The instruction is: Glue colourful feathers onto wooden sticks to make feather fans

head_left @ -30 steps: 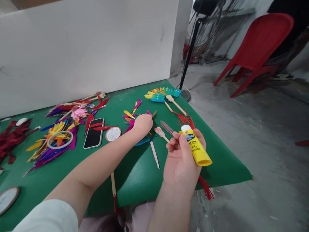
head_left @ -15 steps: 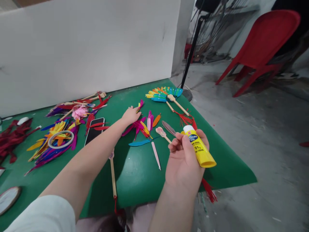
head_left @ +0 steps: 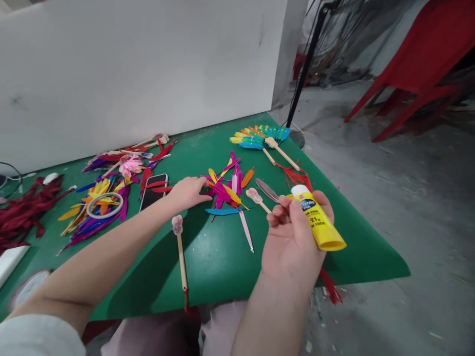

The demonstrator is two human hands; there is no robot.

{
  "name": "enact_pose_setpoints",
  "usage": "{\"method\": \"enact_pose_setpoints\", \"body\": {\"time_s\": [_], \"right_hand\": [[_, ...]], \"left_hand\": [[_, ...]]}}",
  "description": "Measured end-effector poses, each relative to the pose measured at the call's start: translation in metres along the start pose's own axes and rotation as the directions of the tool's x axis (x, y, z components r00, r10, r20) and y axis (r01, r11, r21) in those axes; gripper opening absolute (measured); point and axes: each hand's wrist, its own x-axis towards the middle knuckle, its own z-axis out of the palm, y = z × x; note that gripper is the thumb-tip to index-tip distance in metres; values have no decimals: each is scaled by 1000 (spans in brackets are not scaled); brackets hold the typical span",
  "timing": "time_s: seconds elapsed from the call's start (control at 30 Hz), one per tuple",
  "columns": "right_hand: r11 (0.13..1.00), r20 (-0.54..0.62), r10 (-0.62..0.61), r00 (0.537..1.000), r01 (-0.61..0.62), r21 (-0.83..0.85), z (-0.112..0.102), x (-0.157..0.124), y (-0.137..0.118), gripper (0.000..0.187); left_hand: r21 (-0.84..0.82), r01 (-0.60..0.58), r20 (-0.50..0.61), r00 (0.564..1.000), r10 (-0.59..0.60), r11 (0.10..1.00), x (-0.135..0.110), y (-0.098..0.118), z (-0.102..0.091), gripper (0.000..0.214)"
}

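Note:
My right hand [head_left: 291, 232] is closed around a yellow glue tube [head_left: 321, 225] with a white cap. Its thumb and fingertips also pinch a grey-brown feather [head_left: 266, 189], which points up and left. On the table, my left hand [head_left: 188, 192] reaches to the left edge of a pile of pink, yellow and magenta feathers [head_left: 222, 194]. Its thumb and fingers are apart; whether they touch a feather is hard to tell. Close to my right hand lies a fan handle [head_left: 255, 196] with a patterned head. A blue feather [head_left: 222, 211] and pink tweezers [head_left: 246, 232] lie below the pile.
A finished-looking feather fan [head_left: 260, 137] lies at the green table's [head_left: 200, 277] far right. To the left are a phone [head_left: 154, 193], a roll of tape [head_left: 105, 205] on more feathers, and dark red ribbon [head_left: 25, 212]. A second handle [head_left: 181, 257] lies near the front edge.
My left hand has drawn back toward me and left from the far side of the feather pile. A yellow and magenta feather it was at now lies on the pile. The camera view has shifted slightly.

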Motion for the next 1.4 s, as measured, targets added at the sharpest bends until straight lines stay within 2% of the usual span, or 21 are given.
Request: {"method": "enact_pose_setpoints", "body": {"time_s": [0.1, 0.2, 0.47, 0.6, 0.73, 0.87, 0.97, 1.07, 1.17, 1.27, 1.4], "right_hand": [[1000, 18, 8, 1000, -8, -7, 1, -1, 1, 38], [1000, 20, 10, 1000, -10, -1, 2, -3, 1, 37], [1000, 13, -6, 1000, 6, 29, 5, -3, 1, 36], [999, 12, -5, 1000, 4, 41, 4, -2, 2, 36], [999, 9, 11, 1000, -11, 43, 4, -2, 2, 38], [1000, 16, 3, 1000, -3, 30, 4, -2, 2, 39], [999, 63, -16, 998, 18, -39, 6, -4, 5, 37], [992, 144, 30, 989, -12, -125, 9, -6, 11, 37], [987, 169, 71, 983, -44, -156, 9, -6, 15, 36], [988, 136, 34, 990, -13, -156, 7, -3, 15, 36], [987, 126, 6, 992, 15, -162, 6, -1, 14, 37]], "left_hand": [[-5, -4, 50, 999, 4, 1000, -2, -1, 6, 19], [-35, -26, 65, 997, 28, 999, -1, 0, 4, 17], [-176, -8, 53, 998, 18, 984, -13, -12, -28, 23], [-240, -45, 81, 995, 66, 970, -23, -15, -46, 31], [-266, -100, 127, 982, 138, 959, -29, -7, -58, 26], [-354, -136, 129, 973, 192, 925, -31, 2, -61, 23], [-438, -129, 107, 975, 195, 889, -31, 9, -62, 25], [-483, -123, 101, 976, 195, 867, -32, 16, -63, 29], [-489, -103, 180, 960, 216, 866, -29, 17, -64, 26], [-451, -91, 299, 922, 247, 888, -21, 9, -65, 21], [-197, -193, 424, 867, 262, 961, -8, -3, -61, 25]]}}
